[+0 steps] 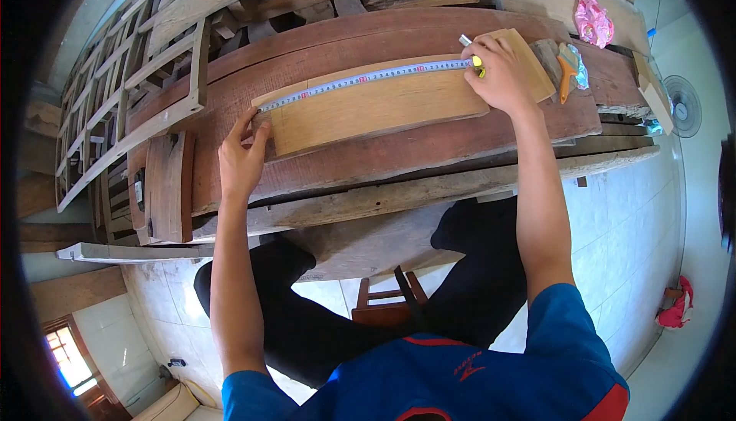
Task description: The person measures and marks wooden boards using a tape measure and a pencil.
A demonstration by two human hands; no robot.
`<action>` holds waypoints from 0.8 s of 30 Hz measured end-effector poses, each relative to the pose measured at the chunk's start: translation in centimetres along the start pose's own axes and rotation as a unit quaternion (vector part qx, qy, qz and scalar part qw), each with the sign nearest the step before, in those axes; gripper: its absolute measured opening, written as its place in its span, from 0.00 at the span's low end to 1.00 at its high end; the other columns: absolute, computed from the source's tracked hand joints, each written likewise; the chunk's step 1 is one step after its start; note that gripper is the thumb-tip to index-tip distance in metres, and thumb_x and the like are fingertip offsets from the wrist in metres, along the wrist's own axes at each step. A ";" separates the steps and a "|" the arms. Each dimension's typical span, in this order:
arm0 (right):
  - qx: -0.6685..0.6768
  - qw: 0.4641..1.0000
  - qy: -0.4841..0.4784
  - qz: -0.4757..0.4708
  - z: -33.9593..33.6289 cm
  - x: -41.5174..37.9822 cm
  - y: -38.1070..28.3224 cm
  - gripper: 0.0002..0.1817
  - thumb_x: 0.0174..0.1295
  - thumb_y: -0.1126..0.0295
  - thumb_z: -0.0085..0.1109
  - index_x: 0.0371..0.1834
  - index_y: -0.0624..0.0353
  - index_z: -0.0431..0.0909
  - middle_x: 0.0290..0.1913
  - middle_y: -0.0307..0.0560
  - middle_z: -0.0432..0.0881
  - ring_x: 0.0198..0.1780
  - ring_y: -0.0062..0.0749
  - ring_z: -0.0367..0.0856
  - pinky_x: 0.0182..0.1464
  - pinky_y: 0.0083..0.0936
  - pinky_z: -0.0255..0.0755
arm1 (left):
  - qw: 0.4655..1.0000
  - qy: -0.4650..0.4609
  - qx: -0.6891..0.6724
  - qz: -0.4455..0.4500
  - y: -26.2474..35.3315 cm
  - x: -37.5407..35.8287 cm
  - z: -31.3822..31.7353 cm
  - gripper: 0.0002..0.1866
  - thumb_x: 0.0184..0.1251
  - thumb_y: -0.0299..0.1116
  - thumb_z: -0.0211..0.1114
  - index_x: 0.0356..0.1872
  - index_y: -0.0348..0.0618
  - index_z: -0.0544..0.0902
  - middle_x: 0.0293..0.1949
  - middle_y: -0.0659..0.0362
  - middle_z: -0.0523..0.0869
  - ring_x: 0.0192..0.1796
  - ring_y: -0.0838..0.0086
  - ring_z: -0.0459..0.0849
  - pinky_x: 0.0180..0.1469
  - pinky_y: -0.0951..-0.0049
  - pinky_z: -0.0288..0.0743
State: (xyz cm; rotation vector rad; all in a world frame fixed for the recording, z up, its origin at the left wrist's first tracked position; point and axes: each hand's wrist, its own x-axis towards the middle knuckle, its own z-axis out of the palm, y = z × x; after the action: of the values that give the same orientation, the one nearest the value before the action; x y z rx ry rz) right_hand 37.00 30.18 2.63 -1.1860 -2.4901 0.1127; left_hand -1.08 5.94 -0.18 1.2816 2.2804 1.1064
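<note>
A light wooden board (pixel 368 110) lies on the dark reddish bench top. Along its far edge stretches a tape measure's white blade (pixel 360 78), marked with black numbers and red tens. My left hand (pixel 242 156) is at the board's left end, fingers curled, thumb and index finger holding the blade's end against the corner. My right hand (pixel 500 76) is closed around the tape measure's yellow case (pixel 477 61) near the board's right end. A silver, pen-like tip (pixel 464 40) sticks out above the right fingers; the rest of it is hidden.
Another light board (pixel 529 60) lies at the right, beside an orange-handled brush (pixel 567 76). A pink crumpled bag (pixel 593 21) sits at the back right. Wooden lattice frames (pixel 126 91) stand at the left. A short dark block (pixel 169 187) rests on the bench's left end.
</note>
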 end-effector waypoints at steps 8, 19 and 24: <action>0.003 1.000 0.012 -0.006 0.1 -0.1 0.2 0.11 0.63 0.64 0.65 0.46 0.54 0.83 0.55 0.42 0.81 0.66 0.44 0.73 0.69 0.44 0.66 | 1.000 0.004 0.002 0.023 -0.6 0.1 0.1 0.26 0.70 0.45 0.69 0.65 0.43 0.83 0.49 0.39 0.89 0.53 0.55 0.90 0.54 0.61 0.83; 0.136 0.989 0.005 0.061 -0.2 -1.8 2.3 0.23 0.66 0.56 0.69 0.59 0.56 0.79 0.60 0.56 0.79 0.65 0.54 0.76 0.65 0.42 0.71 | 0.997 0.012 0.059 0.052 -0.3 0.2 0.0 0.25 0.70 0.45 0.68 0.63 0.44 0.84 0.44 0.43 0.91 0.46 0.54 0.91 0.51 0.61 0.83; 0.134 0.985 0.108 0.015 -0.6 -2.0 0.1 0.23 0.68 0.55 0.66 0.58 0.60 0.80 0.60 0.56 0.80 0.65 0.53 0.76 0.66 0.42 0.70 | 0.997 -0.001 0.074 0.034 0.5 -0.4 0.2 0.26 0.70 0.44 0.68 0.66 0.45 0.81 0.55 0.41 0.87 0.56 0.53 0.87 0.57 0.59 0.79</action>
State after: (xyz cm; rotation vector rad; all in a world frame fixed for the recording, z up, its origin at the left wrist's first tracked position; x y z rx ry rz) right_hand 38.45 28.63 2.53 -1.0633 -2.1882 0.3002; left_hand -0.46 5.87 0.09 1.4255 2.3719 0.9727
